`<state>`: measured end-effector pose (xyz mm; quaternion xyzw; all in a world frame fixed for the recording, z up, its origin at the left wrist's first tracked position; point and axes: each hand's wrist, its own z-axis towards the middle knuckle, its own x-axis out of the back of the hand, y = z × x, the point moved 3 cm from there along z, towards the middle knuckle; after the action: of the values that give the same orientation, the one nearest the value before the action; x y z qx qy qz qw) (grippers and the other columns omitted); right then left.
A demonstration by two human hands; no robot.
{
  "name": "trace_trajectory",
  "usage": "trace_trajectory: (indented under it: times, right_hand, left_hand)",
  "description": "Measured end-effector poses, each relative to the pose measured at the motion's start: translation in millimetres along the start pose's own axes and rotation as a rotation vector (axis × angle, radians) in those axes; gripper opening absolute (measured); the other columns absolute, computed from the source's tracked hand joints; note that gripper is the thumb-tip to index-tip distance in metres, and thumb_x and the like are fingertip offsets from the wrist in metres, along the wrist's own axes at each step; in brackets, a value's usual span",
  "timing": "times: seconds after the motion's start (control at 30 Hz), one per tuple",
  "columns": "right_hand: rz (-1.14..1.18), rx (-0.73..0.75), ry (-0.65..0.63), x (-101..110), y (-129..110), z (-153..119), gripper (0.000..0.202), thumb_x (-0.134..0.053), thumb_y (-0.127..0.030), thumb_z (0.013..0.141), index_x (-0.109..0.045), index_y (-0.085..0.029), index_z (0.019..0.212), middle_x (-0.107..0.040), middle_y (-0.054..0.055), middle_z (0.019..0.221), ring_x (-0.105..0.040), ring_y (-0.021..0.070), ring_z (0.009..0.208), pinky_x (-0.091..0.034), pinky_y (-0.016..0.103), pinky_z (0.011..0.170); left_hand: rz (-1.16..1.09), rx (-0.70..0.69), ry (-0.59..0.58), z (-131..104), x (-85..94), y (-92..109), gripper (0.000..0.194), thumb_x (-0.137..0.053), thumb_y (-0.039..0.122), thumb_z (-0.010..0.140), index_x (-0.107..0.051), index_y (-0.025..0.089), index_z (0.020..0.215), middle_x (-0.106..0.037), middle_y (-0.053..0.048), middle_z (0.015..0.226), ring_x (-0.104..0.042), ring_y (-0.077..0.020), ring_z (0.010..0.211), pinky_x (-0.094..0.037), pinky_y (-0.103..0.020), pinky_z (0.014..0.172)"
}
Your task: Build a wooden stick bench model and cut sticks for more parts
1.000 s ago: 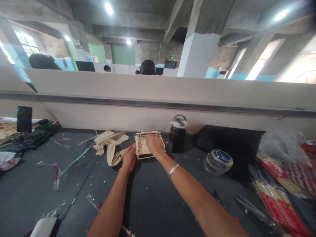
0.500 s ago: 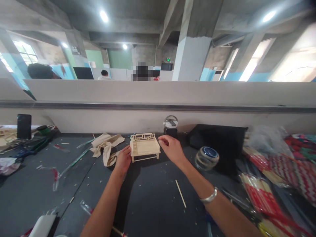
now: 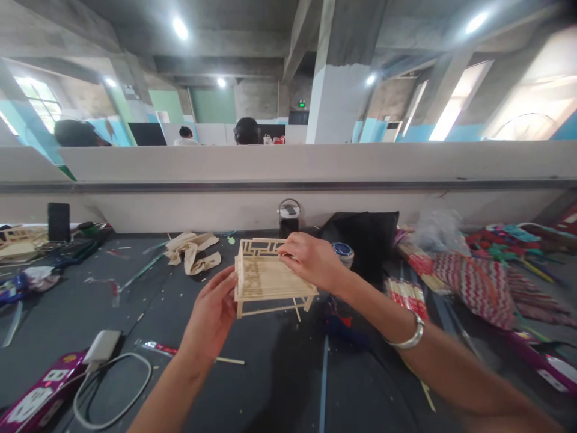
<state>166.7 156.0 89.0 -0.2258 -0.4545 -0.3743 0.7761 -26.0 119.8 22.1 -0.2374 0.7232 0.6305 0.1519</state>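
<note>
Cable loops (image 3: 149,373) at lower left could be snagged by a wide sweep. Near centre, the half-curled left hand (image 3: 211,316) grips the left end of a miniature stick-built daybed (image 3: 270,279); hard squeezing could rack it. The right hand (image 3: 313,260), fingers nearly pinched, is at its lattice backrest (image 3: 269,246), whether holding anything I cannot tell; overpressing might snap it. Further right, a blue-lidded jar (image 3: 343,249) risks a knock.
</note>
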Motion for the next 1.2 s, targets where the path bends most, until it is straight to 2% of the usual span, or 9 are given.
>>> trace_trajectory:
  times: [0.17,0.33,0.5,0.63,0.7,0.87,0.97,1.1,1.2]
  right_hand:
    - [-0.231,0.176,-0.104,20,-8,-14,0.015,-0.05,-0.023,0.091,-0.063,-0.018,0.087,-0.061,0.005,0.088,-0.053,0.0157,0.08,-0.028,0.025,0.052]
    - [-0.402,0.33,-0.178,28,-14,-20,0.014,-0.048,-0.011,0.087,-0.059,-0.015,0.079,-0.059,0.007,0.082,-0.05,0.0175,0.075,-0.025,0.027,0.049]
    - [-0.412,0.478,-0.229,23,-16,-27,0.015,-0.047,-0.011,0.087,-0.058,-0.014,0.078,-0.059,0.007,0.08,-0.049,0.0179,0.075,-0.027,0.027,0.05]
    - [-0.345,0.594,-0.274,16,-19,-28,0.017,-0.045,-0.013,0.088,-0.058,-0.014,0.076,-0.059,0.007,0.082,-0.049,0.0162,0.074,-0.029,0.026,0.052]
    - [-0.283,0.514,-0.209,23,-18,-24,0.016,-0.046,-0.016,0.087,-0.058,-0.014,0.077,-0.06,0.006,0.08,-0.049,0.0155,0.072,-0.029,0.026,0.052]
    - [0.032,0.039,0.056,66,-1,-15,0.015,-0.044,-0.022,0.084,-0.057,-0.017,0.078,-0.059,0.0,0.075,-0.051,0.0107,0.066,-0.033,0.022,0.058]
    - [0.075,0.04,-0.074,71,-2,-15,0.013,-0.049,-0.024,0.084,-0.058,-0.018,0.077,-0.06,-0.001,0.074,-0.052,0.0093,0.064,-0.033,0.021,0.057]
    - [-0.175,0.131,-0.382,45,-10,-20,0.012,-0.053,-0.02,0.081,-0.063,-0.017,0.075,-0.064,0.002,0.077,-0.056,0.012,0.064,-0.027,0.022,0.049]
    - [-0.324,0.221,-0.43,27,-14,-22,0.013,-0.054,-0.021,0.081,-0.065,-0.015,0.078,-0.066,0.006,0.08,-0.059,0.0154,0.067,-0.03,0.022,0.048]
  left_hand:
    - [0.013,0.018,-0.017,-36,-14.4,-9,0.035,-0.073,0.023,0.065,-0.067,0.016,0.099,-0.072,-0.005,0.079,-0.068,-0.0207,0.068,-0.05,-0.025,0.054]
    - [-0.008,0.074,0.006,-49,-18.0,-20,0.035,-0.072,0.023,0.064,-0.067,0.017,0.098,-0.072,-0.005,0.079,-0.068,-0.0225,0.069,-0.051,-0.025,0.053]
    - [-0.032,0.129,0.0,-57,-17.6,-26,0.032,-0.073,0.021,0.063,-0.069,0.017,0.094,-0.072,-0.006,0.078,-0.066,-0.0181,0.061,-0.051,-0.024,0.051]
    - [-0.06,0.151,0.005,-62,-13.4,-29,0.032,-0.074,0.02,0.062,-0.07,0.016,0.093,-0.072,-0.006,0.081,-0.067,-0.0191,0.066,-0.051,-0.023,0.053]
    - [-0.062,0.166,-0.038,-62,-11.1,-31,0.034,-0.074,0.021,0.063,-0.069,0.016,0.096,-0.072,-0.006,0.084,-0.068,-0.02,0.07,-0.051,-0.023,0.054]
    - [-0.071,0.207,-0.124,-60,-5.7,-33,0.031,-0.071,0.022,0.067,-0.07,0.014,0.096,-0.072,-0.008,0.089,-0.068,-0.0195,0.073,-0.053,-0.023,0.061]
    - [-0.087,0.228,-0.101,-58,-3.8,-34,0.029,-0.071,0.021,0.067,-0.07,0.014,0.095,-0.072,-0.008,0.091,-0.068,-0.0195,0.074,-0.054,-0.023,0.062]
    - [-0.121,0.241,-0.072,-57,-4.1,-38,0.026,-0.07,0.018,0.066,-0.071,0.016,0.092,-0.072,-0.007,0.091,-0.068,-0.02,0.078,-0.054,-0.022,0.063]
    - [-0.119,0.245,-0.052,-57,-3.4,-41,0.027,-0.07,0.018,0.066,-0.071,0.016,0.093,-0.073,-0.007,0.09,-0.068,-0.0226,0.083,-0.055,-0.025,0.065]
